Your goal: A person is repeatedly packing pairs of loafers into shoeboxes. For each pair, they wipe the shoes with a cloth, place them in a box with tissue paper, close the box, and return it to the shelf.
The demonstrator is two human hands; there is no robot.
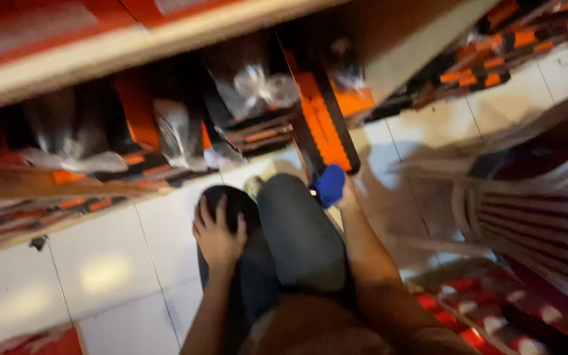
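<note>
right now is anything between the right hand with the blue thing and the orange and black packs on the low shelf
Nothing visible stands between them. The right hand holds the small blue object right at the foot of the orange and black packs; the left hand rests on a knee.

Left hand point(218, 233) on knee point(231, 204); right hand point(346, 194) beside cloth point(330, 185); shelf point(146, 131) ahead; chair point(534, 197) right, on floor point(100, 269).

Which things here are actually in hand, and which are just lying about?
In hand:
- blue object, held by the right hand; the blur hides what it is
- knee, under the left hand

Lying about:
- orange-and-black box leaning on the shelf
- plastic-wrapped goods on the low shelf
- white plastic chair
- red patterned packs
</note>
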